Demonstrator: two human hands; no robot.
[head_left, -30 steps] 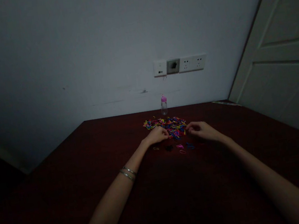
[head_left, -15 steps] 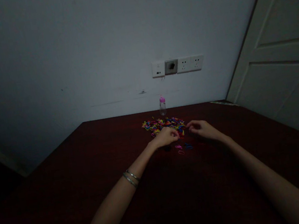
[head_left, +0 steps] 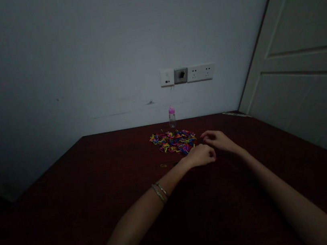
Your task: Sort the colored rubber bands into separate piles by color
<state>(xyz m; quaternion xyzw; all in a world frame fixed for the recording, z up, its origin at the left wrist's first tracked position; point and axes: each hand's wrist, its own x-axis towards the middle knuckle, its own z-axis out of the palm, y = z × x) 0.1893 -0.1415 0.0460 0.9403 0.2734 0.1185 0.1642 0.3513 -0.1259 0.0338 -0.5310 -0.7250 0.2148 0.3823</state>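
Note:
A heap of small, brightly coloured, pin-shaped plastic clips (head_left: 173,140) lies spread on the dark red table (head_left: 120,161). My left hand (head_left: 200,155) is at the heap's near right edge, low over the table. Its fingers are curled together, and what they hold, if anything, is too small to make out. Just right of the heap is my right hand (head_left: 217,140), fingers loosely curved and apart, with nothing visible in them. One yellow clip (head_left: 163,165) lies alone left of my left wrist. The small pink and blue clips seen earlier are hidden behind my left hand and wrist.
A small clear bottle with a pink cap (head_left: 172,117) stands behind the heap, close to the wall. Sockets and switches (head_left: 187,75) are set in the wall above it. A white panelled door (head_left: 293,75) is at the right.
My left hand has moved right and slightly nearer, away from the heap's front, uncovering a lone yellow clip. My right hand has barely moved. The view has turned slightly right.

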